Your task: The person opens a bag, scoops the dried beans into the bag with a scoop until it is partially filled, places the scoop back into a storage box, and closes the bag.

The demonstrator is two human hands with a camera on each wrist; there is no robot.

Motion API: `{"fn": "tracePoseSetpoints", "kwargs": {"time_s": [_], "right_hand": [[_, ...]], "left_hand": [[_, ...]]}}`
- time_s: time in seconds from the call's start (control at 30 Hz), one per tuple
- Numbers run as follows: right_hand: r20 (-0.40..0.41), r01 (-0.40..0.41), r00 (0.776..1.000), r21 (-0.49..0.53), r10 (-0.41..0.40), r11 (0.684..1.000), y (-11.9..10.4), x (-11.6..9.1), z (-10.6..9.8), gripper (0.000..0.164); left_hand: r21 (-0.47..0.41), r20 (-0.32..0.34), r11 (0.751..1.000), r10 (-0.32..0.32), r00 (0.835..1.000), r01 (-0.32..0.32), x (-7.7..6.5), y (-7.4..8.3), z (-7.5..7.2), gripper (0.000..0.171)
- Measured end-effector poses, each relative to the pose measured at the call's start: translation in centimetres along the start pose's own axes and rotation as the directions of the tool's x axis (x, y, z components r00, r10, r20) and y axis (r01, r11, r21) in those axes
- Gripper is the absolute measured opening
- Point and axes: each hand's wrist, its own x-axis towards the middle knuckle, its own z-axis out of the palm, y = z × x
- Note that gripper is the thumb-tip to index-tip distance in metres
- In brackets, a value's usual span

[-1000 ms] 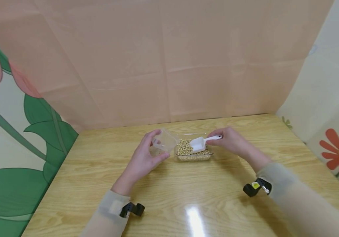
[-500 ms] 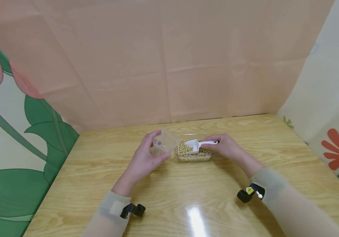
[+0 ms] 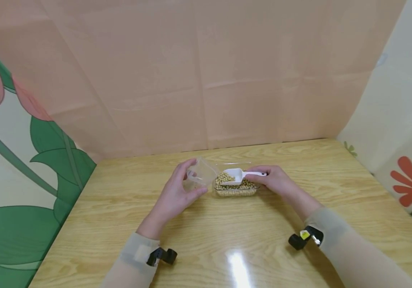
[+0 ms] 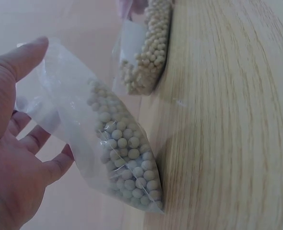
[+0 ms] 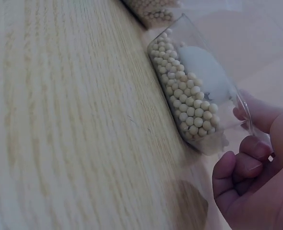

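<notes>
Scoop point(image 3: 234, 176) amid the beige beads point(image 3: 221, 185) just below frame centre is pointing left, from the right hand point(image 3: 275, 179) pinching its handle point(image 3: 255, 173), toward the clear container point(image 3: 204, 173) the left hand point(image 3: 176, 196) is gripping.

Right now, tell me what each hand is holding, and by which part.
The right hand holds the white scoop by its handle. The left hand holds the clear container by the upper part of its sides.

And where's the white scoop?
In the head view, the white scoop is just right of the middle, among the little balls in the clear box, with its handle pinched by the right hand.
</notes>
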Motion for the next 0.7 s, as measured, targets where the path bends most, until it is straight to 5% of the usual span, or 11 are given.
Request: {"fn": "tracePoseSetpoints", "kwargs": {"time_s": [0.7], "right_hand": [[-0.020, 0.009, 1.000, 0.152, -0.006, 0.988, -0.7, -1.2, -1.3, 0.058]], "left_hand": [[0.018, 0.006, 1.000, 0.012, 1.000, -0.012, 0.1, -0.3, 0.2, 0.090]]}}
